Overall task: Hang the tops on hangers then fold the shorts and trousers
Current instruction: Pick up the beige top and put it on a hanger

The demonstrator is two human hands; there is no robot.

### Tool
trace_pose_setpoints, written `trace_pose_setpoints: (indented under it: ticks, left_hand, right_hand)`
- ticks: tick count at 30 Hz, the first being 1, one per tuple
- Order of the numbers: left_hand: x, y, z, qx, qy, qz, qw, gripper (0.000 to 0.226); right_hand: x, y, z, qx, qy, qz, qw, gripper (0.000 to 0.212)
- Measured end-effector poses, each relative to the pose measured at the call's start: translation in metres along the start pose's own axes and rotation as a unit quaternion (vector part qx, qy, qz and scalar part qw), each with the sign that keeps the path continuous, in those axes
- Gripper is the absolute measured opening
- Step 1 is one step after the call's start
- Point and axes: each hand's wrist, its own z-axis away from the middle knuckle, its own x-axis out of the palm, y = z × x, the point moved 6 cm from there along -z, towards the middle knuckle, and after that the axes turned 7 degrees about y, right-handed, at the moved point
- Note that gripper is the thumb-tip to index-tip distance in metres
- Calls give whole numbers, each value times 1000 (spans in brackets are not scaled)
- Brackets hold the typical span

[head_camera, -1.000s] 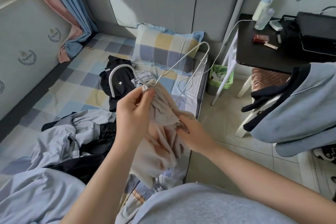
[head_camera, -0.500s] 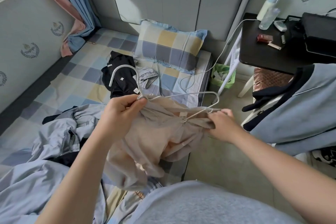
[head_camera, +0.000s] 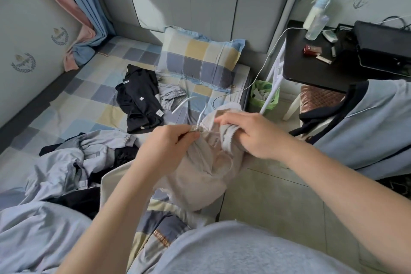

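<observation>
I hold a beige top [head_camera: 200, 176] over the bed's right edge. My left hand [head_camera: 169, 147] pinches its neckline together with the neck of a white hanger [head_camera: 201, 115], whose hook sticks up toward the pillow. My right hand [head_camera: 251, 133] grips the top's bunched collar and shoulder just right of the hook. The hanger's arms are hidden inside the cloth. On the checked bed lie a black top [head_camera: 140, 100], small grey shorts [head_camera: 171, 97], and a pile of light blue and black clothes [head_camera: 73, 162].
A checked pillow [head_camera: 200, 58] leans at the padded headboard. Right of the bed stand a green waste bin [head_camera: 263, 98], a white stool, and a black side table [head_camera: 315, 69] with bottles and small items. A light blue garment [head_camera: 367, 124] hangs at the right.
The hanger's arm, which stuck out to the right, has gone inside the beige top. My right hand moved from the hanger's end up to the collar; only the hook shows now.
</observation>
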Motion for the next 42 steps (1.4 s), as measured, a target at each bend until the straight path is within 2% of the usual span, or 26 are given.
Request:
trace_pose_setpoints:
  ticks: [3, 6, 9, 11, 13, 15, 16, 18, 21, 22, 25, 28, 32, 34, 36, 38, 40, 42]
  left_hand:
    - [2, 14, -5, 49, 12, -39, 998, 42]
    - [5, 16, -5, 73, 13, -42, 996, 40]
    - [-1, 9, -8, 71, 66, -25, 995, 4]
    - [-7, -6, -9, 26, 136, -50, 989, 25]
    - [-6, -15, -4, -26, 169, -2, 985, 34]
    - [12, -17, 5, -78, 128, 71, 986, 48]
    - [25, -17, 8, -112, 96, 113, 983, 54]
    - [44, -17, 8, -163, 77, 174, 968, 49]
    - [49, -13, -7, -181, 119, 248, 944, 11]
    - [45, -11, -14, -178, 139, 263, 938, 7]
    - [14, -18, -33, -176, 240, 267, 917, 20]
    - [-25, -33, -49, -168, 333, 252, 893, 14]
    - [-40, -37, -58, -161, 345, 181, 907, 9]
    - [-40, -33, -60, -150, 328, 160, 919, 12]
    - [-37, -22, -65, -84, 277, 135, 948, 9]
    - [-34, -5, -65, 1, 243, 119, 963, 11]
    - [-35, 7, -61, 50, 250, 136, 957, 10]
    - [-36, 10, -57, 62, 262, 155, 951, 11]
  right_hand:
    - [20, -17, 1, 21, -48, 0, 999, 35]
    - [22, -17, -1, 33, -30, -58, 997, 25]
    - [21, -1, 0, 113, -29, -183, 976, 18]
    - [22, 8, 4, 163, -48, -273, 947, 31]
    - [21, 11, 7, 186, -63, -340, 920, 45]
    - [19, 10, 5, 192, -59, -388, 900, 40]
    - [17, 8, 3, 191, -49, -387, 901, 32]
    - [14, 2, -5, 180, -9, -327, 928, 27]
    - [12, -8, -15, 144, 39, -200, 968, 45]
    - [11, -12, -17, 132, 38, -159, 978, 45]
    - [-6, -17, -16, 83, 46, -26, 995, 40]
    - [-22, -18, -9, 33, 35, 102, 994, 41]
    - [-24, -7, -7, 80, -28, 154, 984, 35]
    - [-26, -6, -10, 90, -8, 135, 987, 36]
    - [-25, -11, -11, 65, 22, 142, 987, 40]
    - [-15, -18, -12, 32, 21, 198, 979, 39]
    - [-6, -16, -16, 42, -20, 259, 965, 39]
    - [-9, -11, -18, 83, -46, 249, 964, 40]
